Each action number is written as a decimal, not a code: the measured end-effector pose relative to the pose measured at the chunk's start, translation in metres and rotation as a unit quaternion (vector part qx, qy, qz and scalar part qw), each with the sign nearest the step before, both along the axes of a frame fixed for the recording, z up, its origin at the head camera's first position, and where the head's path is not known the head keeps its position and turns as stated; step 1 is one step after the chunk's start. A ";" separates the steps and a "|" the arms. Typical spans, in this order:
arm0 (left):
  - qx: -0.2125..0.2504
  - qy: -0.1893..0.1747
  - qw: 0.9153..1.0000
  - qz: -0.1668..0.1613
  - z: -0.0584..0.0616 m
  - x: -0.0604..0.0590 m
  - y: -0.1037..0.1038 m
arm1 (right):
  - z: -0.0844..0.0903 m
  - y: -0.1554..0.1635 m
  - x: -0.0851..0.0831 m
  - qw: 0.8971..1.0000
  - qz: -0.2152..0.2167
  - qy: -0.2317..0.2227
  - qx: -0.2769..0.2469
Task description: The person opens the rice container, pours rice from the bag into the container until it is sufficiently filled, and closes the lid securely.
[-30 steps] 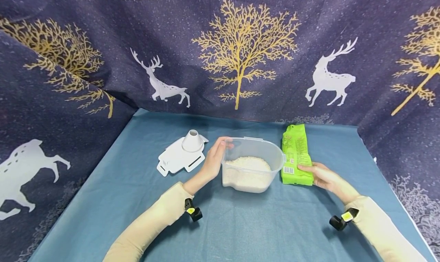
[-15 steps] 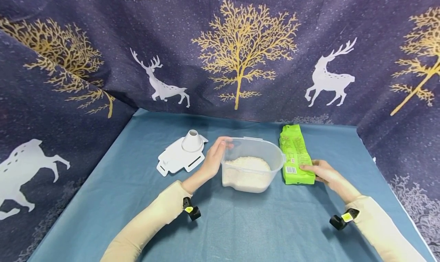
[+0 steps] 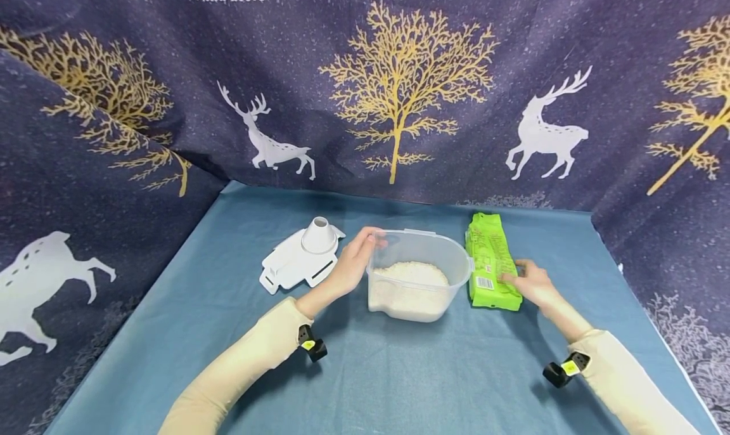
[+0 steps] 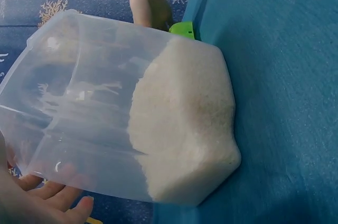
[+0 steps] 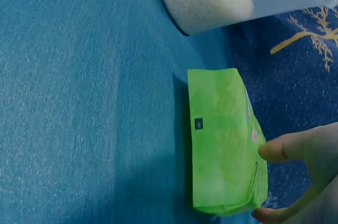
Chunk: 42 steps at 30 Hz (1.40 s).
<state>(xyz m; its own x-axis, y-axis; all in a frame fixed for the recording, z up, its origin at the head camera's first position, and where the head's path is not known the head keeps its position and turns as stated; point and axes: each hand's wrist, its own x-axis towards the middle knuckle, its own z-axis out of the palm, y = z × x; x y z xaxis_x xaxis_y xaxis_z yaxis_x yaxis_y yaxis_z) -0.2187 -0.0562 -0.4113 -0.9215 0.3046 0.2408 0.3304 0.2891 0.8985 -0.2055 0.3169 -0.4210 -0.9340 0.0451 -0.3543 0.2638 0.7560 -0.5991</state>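
Green packet [image 3: 489, 257] lies just left of the right hand [image 3: 531, 286], long axis running forward past it; right nearer. Thumb touches packet, fingers parted, no firm grip seen. Left hand [image 3: 352, 264], beyond tub [image 3: 413, 248], holds its rim.

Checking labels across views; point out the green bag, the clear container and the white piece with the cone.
Green bag [image 5: 215, 150]: right wrist view, on its end face.
Clear container [image 4: 100, 123]: left wrist view, on bare wall.
White piece with the cone [image 3: 292, 261]: head view, on the flat part.
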 end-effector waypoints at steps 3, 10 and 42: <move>-0.003 -0.008 1.000 -0.008 0.001 0.000 -0.001 | 0.002 -0.006 0.002 0.999 -0.005 0.047 0.013; 0.035 -0.033 0.998 -0.041 0.004 -0.005 -0.005 | 0.007 -0.027 0.007 0.988 -0.029 0.149 -0.040; -0.017 -0.046 0.997 0.059 -0.002 -0.031 -0.053 | 0.026 -0.102 0.025 0.933 0.100 0.170 -0.302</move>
<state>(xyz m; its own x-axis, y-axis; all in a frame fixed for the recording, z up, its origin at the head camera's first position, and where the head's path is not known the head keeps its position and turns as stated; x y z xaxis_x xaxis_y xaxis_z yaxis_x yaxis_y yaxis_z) -0.2499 -0.1088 -0.4134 -0.9693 0.1986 0.1452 0.2089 0.3525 0.9122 -0.1807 0.2149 -0.3948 -0.9656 -0.2531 0.0591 -0.1285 0.2672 -0.9550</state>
